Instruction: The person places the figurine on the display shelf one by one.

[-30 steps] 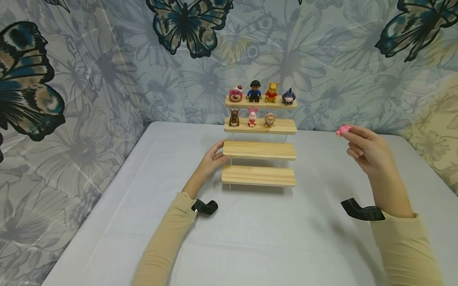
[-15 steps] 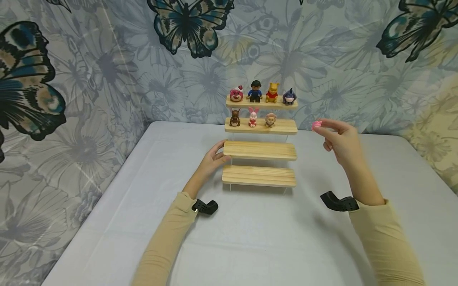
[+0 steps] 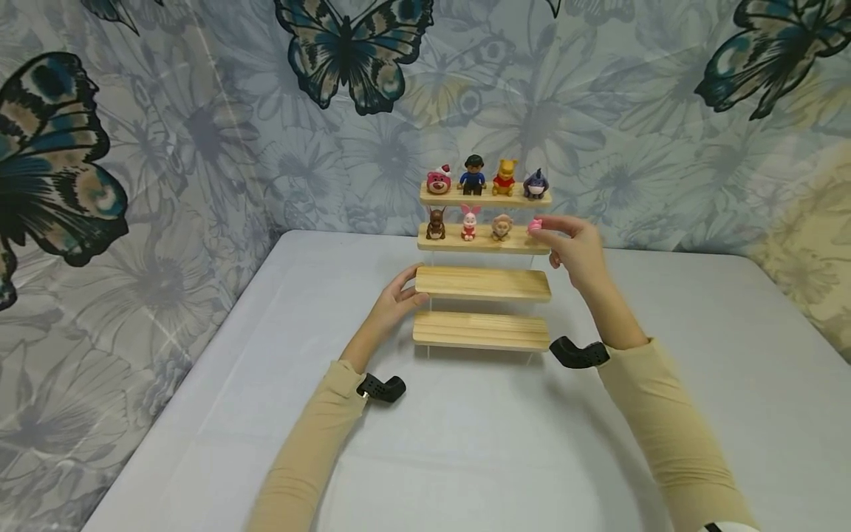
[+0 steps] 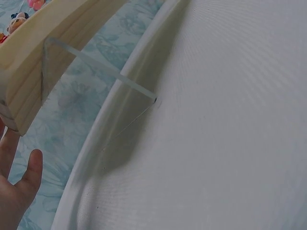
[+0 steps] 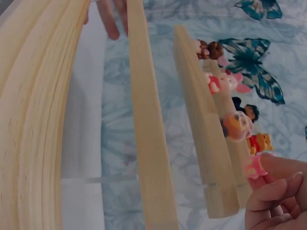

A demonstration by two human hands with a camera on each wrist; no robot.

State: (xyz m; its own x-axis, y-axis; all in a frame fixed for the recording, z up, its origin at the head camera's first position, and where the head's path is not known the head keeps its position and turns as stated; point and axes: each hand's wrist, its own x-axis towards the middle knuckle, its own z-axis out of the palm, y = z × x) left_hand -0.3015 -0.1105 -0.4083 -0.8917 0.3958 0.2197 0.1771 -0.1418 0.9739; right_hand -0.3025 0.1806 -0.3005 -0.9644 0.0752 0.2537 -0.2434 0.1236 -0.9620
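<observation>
My right hand (image 3: 577, 251) pinches a small pink figurine (image 5: 254, 166) between thumb and fingers, at the right end of the second shelf from the top (image 3: 479, 244) of a tiered wooden display stand. Left of it on that shelf sit a brown figurine (image 3: 435, 224), a Piglet figurine (image 3: 469, 224) and a tan figurine with a pale face (image 3: 501, 227). My left hand (image 3: 391, 307) touches the left end of the third shelf (image 3: 482, 283) with its fingertips. In the left wrist view its thumb (image 4: 33, 170) stands apart from the wood.
The top shelf (image 3: 482, 199) carries a pink bear figurine (image 3: 438, 181), a toy man in blue (image 3: 473, 176), a Winnie the Pooh figurine (image 3: 504, 178) and an Eeyore figurine (image 3: 535, 185). The bottom shelf (image 3: 481, 329) is nearest me. A white cloth (image 3: 425, 443) covers the table before a butterfly-patterned backdrop.
My right hand has carried the pink figurine leftward from the right side of the table to the second shelf's right end. My left hand has stayed at the stand.
</observation>
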